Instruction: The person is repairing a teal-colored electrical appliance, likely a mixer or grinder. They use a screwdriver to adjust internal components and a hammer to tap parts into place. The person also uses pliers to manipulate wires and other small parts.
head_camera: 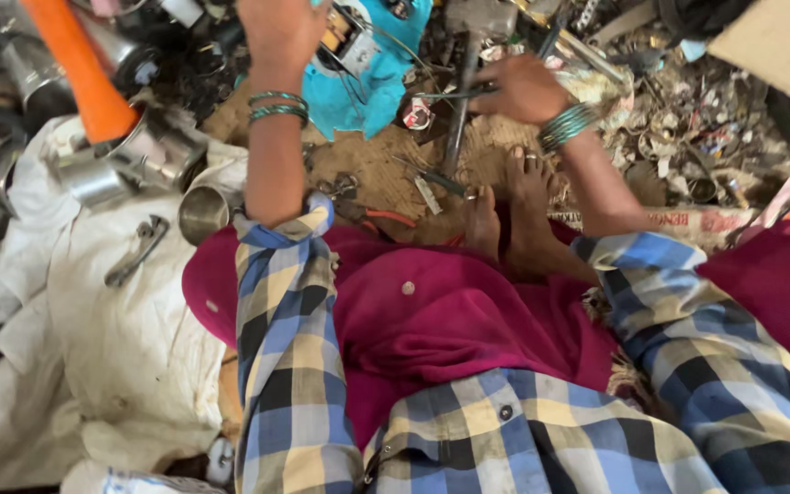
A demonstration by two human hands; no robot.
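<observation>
Now, stripping scrap on the floor.
Right hand (523, 89) grasps the metal bar (457, 119); left hand (278, 32) reaches the blue casing (368, 87), fingers unseen, so I cannot tell; next, probably prying.

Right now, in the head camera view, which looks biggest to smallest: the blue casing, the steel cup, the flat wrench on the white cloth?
1. Blue casing, clearly largest.
2. Flat wrench and steel cup look too alike to rank.

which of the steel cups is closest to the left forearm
The small open steel cup on the white cloth, just beside the left forearm; the other steel vessels lie farther left.
</observation>
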